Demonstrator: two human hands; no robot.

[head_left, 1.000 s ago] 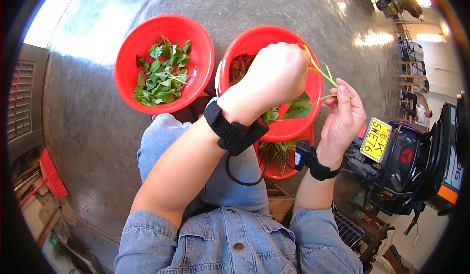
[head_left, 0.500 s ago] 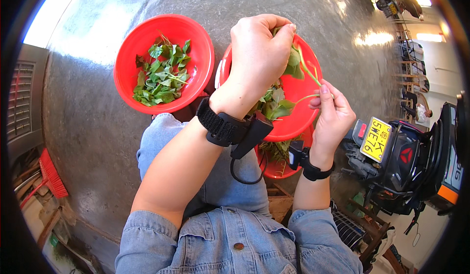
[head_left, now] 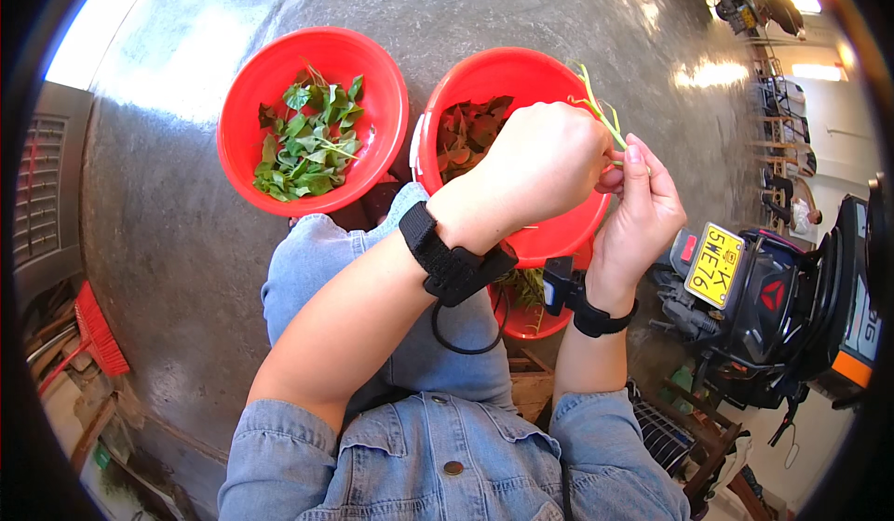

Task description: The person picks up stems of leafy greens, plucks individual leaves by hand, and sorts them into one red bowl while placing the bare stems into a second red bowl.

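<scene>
My right hand (head_left: 643, 209) pinches a thin green leafy-vegetable stem (head_left: 605, 119) between thumb and fingers; its forked end points up and away. Bent over beside it, my left hand (head_left: 549, 153) is closed with its back upward, fingertips turned toward the stem. What those fingers hold is hidden. Both hands are above the right part of a red basin (head_left: 494, 60), where shaded leaves (head_left: 470, 130) lie. To the left, a second red basin (head_left: 233, 144) has a pile of green leaves (head_left: 312, 148). Below the hands, a third red container (head_left: 537, 328) holds green stems (head_left: 529, 288).
Grey concrete floor (head_left: 168, 242) surrounds the basins. A motorbike (head_left: 773, 288) with a yellow plate stands at the right. A red broom (head_left: 98, 330) leans at the left edge. Far right, a person (head_left: 803, 216) is by a wall. Black straps with small devices (head_left: 461, 270) circle my wrists.
My left hand has come down and right, from above the basin to beside my right hand. The leaves that hung between the hands no longer show. The stem now points upward.
</scene>
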